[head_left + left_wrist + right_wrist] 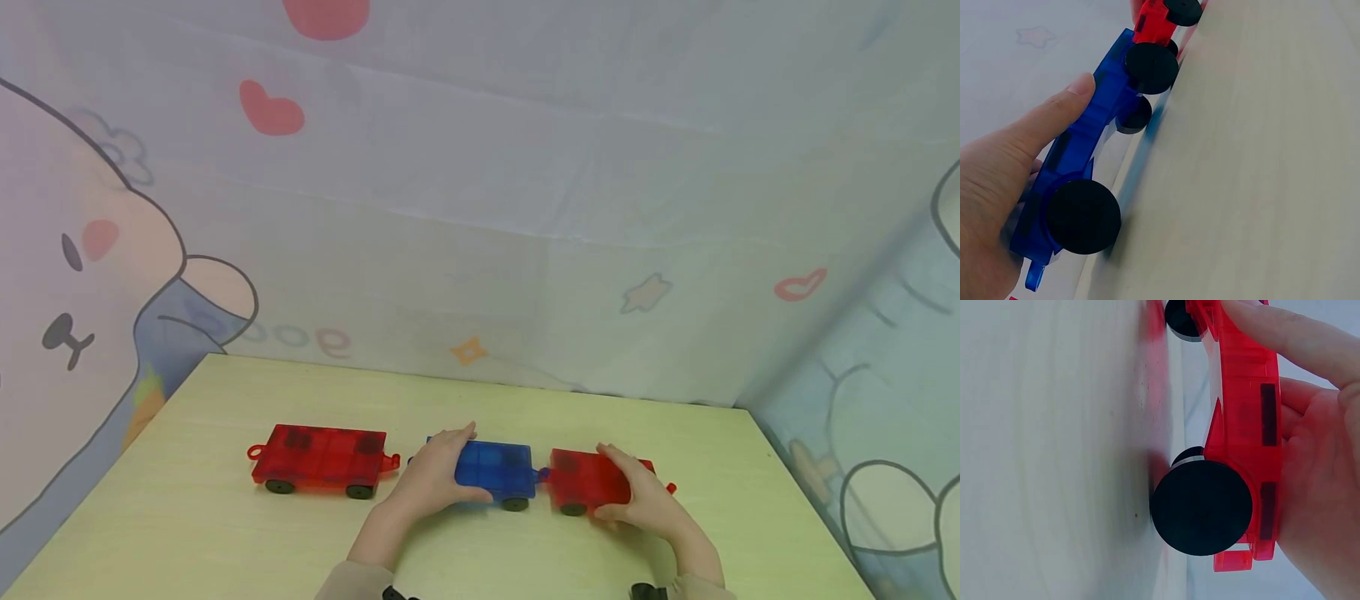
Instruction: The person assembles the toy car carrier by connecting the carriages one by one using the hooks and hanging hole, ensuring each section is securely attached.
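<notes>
Three flat toy train cars with black wheels are on the table. My left hand (438,475) grips the blue toy car (495,471) across its body, thumb on the near side. The right-hand red toy car (588,479) is held by my right hand (641,496), with the thumb along its near side in the right wrist view. A hook and ring between the blue car and this red car meet, end to end. Left of them stands another red toy car (322,458), apart from the blue one, a small gap at its hook. No hand touches it.
The pale yellow table (225,542) ends at a back edge against a printed cloth (525,208) with hearts and stars. On the left the cloth shows a large bear; another part of it hangs along the right edge.
</notes>
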{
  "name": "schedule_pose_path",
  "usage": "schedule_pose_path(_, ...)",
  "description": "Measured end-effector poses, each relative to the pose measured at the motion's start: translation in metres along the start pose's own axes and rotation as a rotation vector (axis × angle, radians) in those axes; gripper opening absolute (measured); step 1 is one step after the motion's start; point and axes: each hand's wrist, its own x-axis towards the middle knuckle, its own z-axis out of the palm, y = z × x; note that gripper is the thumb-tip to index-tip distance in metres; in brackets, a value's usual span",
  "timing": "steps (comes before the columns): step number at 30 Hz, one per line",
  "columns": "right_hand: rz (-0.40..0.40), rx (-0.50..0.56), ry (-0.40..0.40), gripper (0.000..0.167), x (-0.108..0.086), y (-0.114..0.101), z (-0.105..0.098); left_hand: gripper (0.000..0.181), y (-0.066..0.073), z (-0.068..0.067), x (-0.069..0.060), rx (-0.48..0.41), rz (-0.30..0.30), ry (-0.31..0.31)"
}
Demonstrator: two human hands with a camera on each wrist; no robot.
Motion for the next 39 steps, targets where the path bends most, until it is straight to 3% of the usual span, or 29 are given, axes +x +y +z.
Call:
schedule_pose_path(14,-0.005,-0.005,-0.002,0.09,0.002,0.002,0.001,0.102,-0.002,0.0,-0.001,0.048,-0.009,-0.008)
schedule_pose_path(22,-0.007,0.014,0.029,0.087,0.004,-0.011,0.0,0.097,0.003,-0.011,-0.004,0.009,-0.01,-0.012)
schedule_pose_path(30,-0.09,-0.016,0.137,0.065,0.007,-0.047,0.001,0.071,0.004,-0.034,-0.011,-0.039,-0.059,0.135)
schedule_pose_path(34,-0.144,-0.023,0.155,0.063,0.014,-0.062,0.008,0.073,0.001,-0.049,-0.014,-0.058,-0.095,0.194)
schedule_pose_path(39,-0.171,0.016,0.149,0.07,0.027,-0.081,0.023,0.084,-0.005,-0.065,-0.017,-0.093,-0.11,0.196)
